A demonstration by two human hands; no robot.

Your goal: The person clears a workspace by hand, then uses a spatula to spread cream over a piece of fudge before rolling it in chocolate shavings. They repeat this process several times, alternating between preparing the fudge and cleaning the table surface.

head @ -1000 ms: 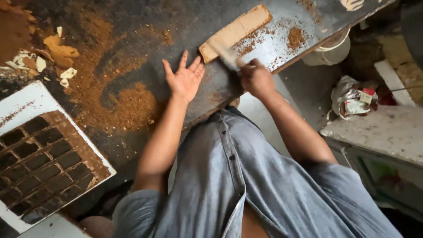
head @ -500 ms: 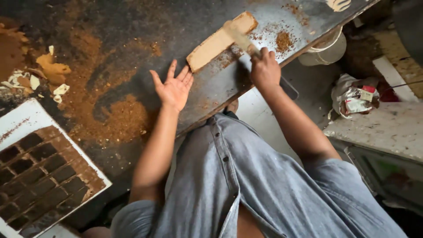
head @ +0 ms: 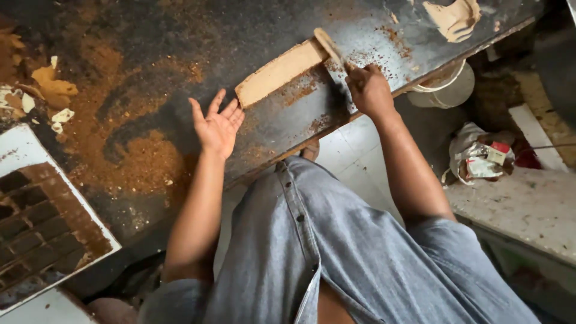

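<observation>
Tan flat slab of clay-like paste point(head: 280, 72), lying askew on dark, dust-strewn metal table point(head: 180, 36), near its front edge. Right hand point(head: 367, 90) clenched on pale flat scraper point(head: 329, 45), blade edge-on against slab's far end. Left hand point(head: 217, 124) open, fingers spread, palm up, just beside slab's near end. Brown powder point(head: 129, 156) heaped left of that hand; white gridded mould tray point(head: 42, 222) further left.
</observation>
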